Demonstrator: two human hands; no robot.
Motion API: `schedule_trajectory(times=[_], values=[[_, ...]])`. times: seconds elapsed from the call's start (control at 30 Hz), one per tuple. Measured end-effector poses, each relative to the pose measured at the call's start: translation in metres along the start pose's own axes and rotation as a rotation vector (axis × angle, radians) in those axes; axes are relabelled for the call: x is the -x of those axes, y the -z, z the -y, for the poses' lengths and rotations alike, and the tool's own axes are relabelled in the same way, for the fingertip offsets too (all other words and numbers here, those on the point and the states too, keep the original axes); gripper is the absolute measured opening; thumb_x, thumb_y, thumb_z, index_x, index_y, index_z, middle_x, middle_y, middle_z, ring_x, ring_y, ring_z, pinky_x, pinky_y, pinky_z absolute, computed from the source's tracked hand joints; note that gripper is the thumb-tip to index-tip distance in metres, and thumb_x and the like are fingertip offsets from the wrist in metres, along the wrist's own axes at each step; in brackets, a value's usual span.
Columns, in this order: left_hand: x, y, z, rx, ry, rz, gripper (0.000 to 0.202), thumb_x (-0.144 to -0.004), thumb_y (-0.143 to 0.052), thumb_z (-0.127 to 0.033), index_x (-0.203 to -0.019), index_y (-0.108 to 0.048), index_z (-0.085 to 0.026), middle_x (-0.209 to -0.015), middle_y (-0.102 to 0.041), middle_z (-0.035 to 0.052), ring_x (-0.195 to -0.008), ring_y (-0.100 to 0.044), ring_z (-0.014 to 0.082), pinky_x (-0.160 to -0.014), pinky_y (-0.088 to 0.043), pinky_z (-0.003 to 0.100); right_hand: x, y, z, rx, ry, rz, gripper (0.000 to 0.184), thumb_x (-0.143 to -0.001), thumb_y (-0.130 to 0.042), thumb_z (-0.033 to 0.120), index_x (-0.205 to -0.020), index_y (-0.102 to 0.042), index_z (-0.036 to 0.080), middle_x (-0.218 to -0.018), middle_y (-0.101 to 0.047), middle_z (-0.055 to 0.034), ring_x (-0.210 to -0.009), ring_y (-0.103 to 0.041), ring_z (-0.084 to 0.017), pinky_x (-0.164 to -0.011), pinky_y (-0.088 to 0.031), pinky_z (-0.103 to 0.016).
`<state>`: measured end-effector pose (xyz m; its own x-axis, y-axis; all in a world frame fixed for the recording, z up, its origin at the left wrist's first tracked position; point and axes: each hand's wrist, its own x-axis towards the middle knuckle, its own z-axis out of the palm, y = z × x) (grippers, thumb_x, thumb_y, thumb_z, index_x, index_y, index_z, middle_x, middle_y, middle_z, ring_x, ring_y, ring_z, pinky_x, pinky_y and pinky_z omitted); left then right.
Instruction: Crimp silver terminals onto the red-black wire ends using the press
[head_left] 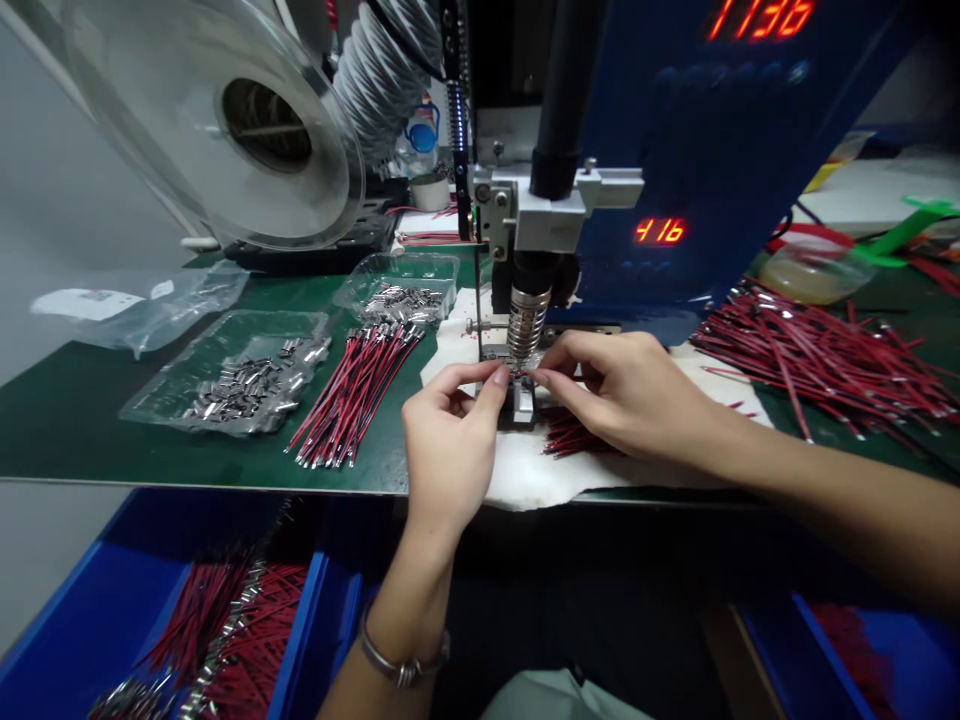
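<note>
My left hand (454, 435) is closed in a pinch at the left side of a small metal fixture (523, 402); what its fingertips hold is too small to make out. From the right, my right hand (637, 390) pinches what looks like a thin red wire at the same fixture. Directly above both sets of fingertips stands the spring-wrapped press head (529, 318) of a blue machine (675, 130). Beneath my right hand, a bundle of red and black wires (574, 435) lies on a white cloth (525, 480), partly covered by the hand.
Left of the machine are clear trays (142, 405) of small metal parts and a bundle of red-black wires (356, 395). A larger wire pile (832, 360) lies right. A clear reel (180, 130) hangs upper left. Blue bins (300, 620) with wires sit below the green table (67, 420).
</note>
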<state>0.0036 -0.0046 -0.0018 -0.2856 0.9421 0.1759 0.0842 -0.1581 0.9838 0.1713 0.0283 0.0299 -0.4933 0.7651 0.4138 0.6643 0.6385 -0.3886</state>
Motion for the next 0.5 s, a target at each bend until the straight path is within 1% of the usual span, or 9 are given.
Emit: schedule_trajectory(times=[0.23,0.5], values=[[0.0001,-0.0004,-0.0005,-0.009,-0.020,-0.006,0.020,-0.077,-0.072,-0.034,-0.086,-0.073,-0.015,-0.053,-0.049,-0.0010,-0.042,-0.033,0.0060,-0.039,-0.025,0.019,0.0007,-0.0001,-0.0016,0.023,-0.008,-0.004,0.017,-0.089,-0.055,0.030,-0.085,-0.065,0.018,-0.072,-0.067,-0.0010,-0.057,-0.054,-0.011,-0.057,-0.033,-0.024],[-0.0002,-0.0003,0.0006,-0.017,-0.007,-0.001,0.020,-0.077,-0.072,-0.034,-0.087,-0.073,-0.016,-0.054,-0.051,-0.0003,-0.044,-0.033,0.0062,-0.040,-0.025,0.019,0.0005,-0.0003,-0.0007,0.027,-0.017,-0.005,0.016,-0.089,-0.055,0.029,-0.085,-0.065,0.017,-0.072,-0.066,-0.0006,-0.057,-0.053,-0.011,-0.056,-0.032,-0.024]])
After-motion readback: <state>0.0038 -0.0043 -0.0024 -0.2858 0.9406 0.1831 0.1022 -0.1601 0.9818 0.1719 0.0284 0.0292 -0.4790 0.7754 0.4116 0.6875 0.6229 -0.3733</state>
